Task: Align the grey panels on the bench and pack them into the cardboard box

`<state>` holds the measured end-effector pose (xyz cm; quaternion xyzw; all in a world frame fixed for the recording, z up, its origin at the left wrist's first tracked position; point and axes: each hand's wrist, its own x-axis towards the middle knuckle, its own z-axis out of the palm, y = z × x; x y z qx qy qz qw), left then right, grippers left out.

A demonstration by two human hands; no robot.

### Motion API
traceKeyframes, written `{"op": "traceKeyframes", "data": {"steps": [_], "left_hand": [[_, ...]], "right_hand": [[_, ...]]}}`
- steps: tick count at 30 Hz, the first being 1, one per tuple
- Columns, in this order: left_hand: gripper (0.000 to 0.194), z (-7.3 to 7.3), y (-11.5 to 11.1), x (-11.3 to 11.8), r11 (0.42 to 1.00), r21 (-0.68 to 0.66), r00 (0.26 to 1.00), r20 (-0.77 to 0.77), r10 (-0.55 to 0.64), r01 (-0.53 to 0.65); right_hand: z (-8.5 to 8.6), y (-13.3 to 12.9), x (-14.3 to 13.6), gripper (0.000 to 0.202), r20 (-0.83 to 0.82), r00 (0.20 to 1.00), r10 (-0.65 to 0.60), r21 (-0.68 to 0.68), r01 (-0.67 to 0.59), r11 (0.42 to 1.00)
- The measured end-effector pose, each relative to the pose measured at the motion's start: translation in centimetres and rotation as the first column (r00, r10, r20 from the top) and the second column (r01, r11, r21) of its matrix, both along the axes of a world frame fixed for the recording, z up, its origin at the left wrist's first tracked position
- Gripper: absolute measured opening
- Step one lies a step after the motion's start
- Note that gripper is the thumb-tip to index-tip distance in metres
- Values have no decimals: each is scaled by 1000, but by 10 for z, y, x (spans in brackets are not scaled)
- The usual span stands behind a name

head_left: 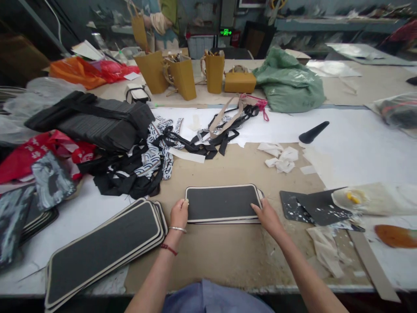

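Observation:
A small stack of black panels with cream edging [223, 202] lies flat on the brown cardboard-covered table [228, 252] in front of me. My left hand [179, 214] grips the stack's left end, and my right hand [266, 215] holds its right end, fingers on the edge. A bigger stack of longer black panels with cream borders [104, 248] lies fanned at my lower left, apart from my hands.
Black strips and patterned fabric [143, 165] pile up at left beside folded black material [97, 121]. Mustard paper bags [182, 76] and a green plastic bag [288, 84] stand at the back. Glue-spattered black sheets [312, 206] and crumpled paper [282, 158] lie at right.

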<state>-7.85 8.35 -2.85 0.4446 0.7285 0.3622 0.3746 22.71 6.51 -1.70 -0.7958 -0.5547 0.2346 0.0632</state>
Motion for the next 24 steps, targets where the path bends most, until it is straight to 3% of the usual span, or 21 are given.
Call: {"op": "traceKeyframes", "data": {"steps": [9,15,21,24], "left_hand": [[28,-10,10,-10,993,-111,999,43,-33,38],[26,-2,9,1,991,-133,992,-126,6,-23],[29,12,4,6,983,-184,960,-276,-44,-8],[22,17,-5,6,989,-139,864,-492,-104,40]], "right_hand": [[-12,1,5,28,97,995,27,-55,-21,998],[-11,0,-1,29,139,989,52,-93,-39,995],[8,-4,-6,32,135,991,4,-119,12,993],[17,-6,-7,40,226,974,-16,-36,25,999]]}}
